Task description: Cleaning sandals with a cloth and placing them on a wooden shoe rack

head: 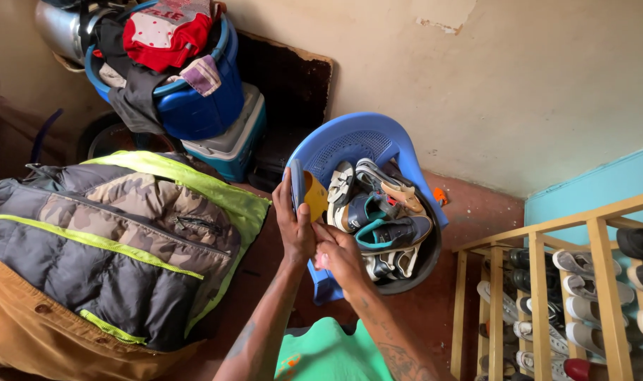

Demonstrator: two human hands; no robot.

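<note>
Centrally, item one: a yellow sponge [314,195] with a dark blue backing, held upright in the left hand [294,227], fingers wrapped round its blue edge, thumb on the yellow face. Right hand [338,255] sits just below and beside it, fingertips touching the left palm and the sponge's lower corner; whether it grips anything I cannot tell. Both hands are close together, above the front edge of a blue plastic chair [357,141]. Behind the sponge, on the chair: a dark basin [424,264] heaped with shoes [378,215]. Left: a padded jacket [117,240], grey, camouflage and lime. Rear: a blue bucket [198,106] of clothes. Right: a wooden shoe rack [540,296], stocked.
</note>
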